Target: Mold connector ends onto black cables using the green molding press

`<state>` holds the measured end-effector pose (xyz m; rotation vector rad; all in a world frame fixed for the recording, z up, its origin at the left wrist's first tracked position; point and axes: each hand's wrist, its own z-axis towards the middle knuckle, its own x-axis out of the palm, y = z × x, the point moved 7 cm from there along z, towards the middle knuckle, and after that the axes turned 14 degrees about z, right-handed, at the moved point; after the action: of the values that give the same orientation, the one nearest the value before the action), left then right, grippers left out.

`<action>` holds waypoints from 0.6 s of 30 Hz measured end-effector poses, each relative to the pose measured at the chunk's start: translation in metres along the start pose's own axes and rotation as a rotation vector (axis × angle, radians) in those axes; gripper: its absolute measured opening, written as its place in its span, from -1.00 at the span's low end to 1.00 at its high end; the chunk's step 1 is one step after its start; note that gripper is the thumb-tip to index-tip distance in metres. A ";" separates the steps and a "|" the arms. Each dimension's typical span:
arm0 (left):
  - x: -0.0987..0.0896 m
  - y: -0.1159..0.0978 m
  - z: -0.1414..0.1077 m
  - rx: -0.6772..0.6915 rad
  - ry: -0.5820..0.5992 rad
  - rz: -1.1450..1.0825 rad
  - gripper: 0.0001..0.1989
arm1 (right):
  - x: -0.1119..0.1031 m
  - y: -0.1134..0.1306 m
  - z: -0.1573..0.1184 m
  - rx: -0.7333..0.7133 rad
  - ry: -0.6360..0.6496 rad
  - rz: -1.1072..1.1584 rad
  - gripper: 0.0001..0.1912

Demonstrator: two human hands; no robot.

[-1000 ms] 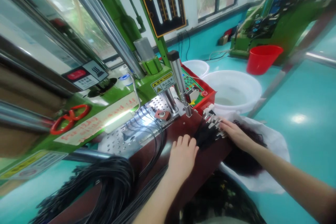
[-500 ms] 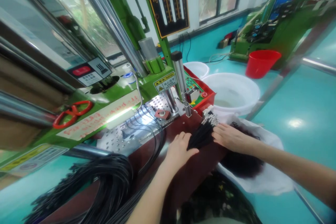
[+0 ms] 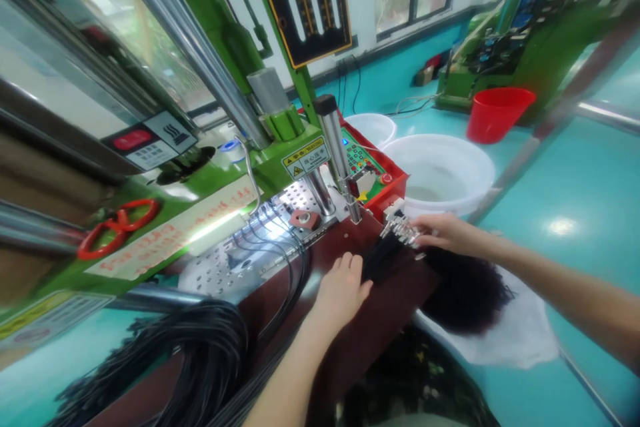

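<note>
A bundle of black cables (image 3: pixel 381 259) lies on the dark red tabletop (image 3: pixel 350 333), its light metal connector ends (image 3: pixel 400 227) fanned out at the far right corner. Curled over the bundle's left side, my left hand (image 3: pixel 341 287) rests with its fingers wrapped on the cables. My right hand (image 3: pixel 443 233) is at the connector ends, fingers pinched together on them; which connectors it grips is too small to tell. Several thin black cables (image 3: pixel 295 267) run from the machine's perforated metal plate (image 3: pixel 215 267) past my left hand.
A green press (image 3: pixel 295 127) with steel columns stands ahead. Its red control box (image 3: pixel 395 190) is just beyond the connectors. A thick black cable coil (image 3: pixel 210 327) hangs at left. White tubs (image 3: pixel 440 203) and a black-filled white bag (image 3: pixel 525 340) sit at right.
My right hand has shifted up and off the side of the bundle to the connector tips, uncovering more of them. My left hand stays on the cables. The view has shifted slightly.
</note>
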<state>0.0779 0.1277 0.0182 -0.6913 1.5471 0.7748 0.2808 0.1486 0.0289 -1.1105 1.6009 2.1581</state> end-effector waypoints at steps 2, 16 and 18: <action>0.000 0.001 -0.001 -0.003 -0.016 -0.010 -0.72 | -0.009 -0.012 -0.009 0.064 -0.129 0.064 -0.73; -0.010 0.002 -0.005 -0.085 -0.191 -0.018 -0.73 | 0.029 0.062 0.044 -0.378 0.126 -0.116 -0.69; -0.011 0.002 -0.006 -0.096 -0.196 -0.005 -0.73 | 0.026 0.059 0.055 -0.302 0.201 -0.077 -0.71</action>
<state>0.0743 0.1241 0.0293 -0.6685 1.3372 0.8912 0.2046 0.1695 0.0590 -1.4930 1.3061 2.3541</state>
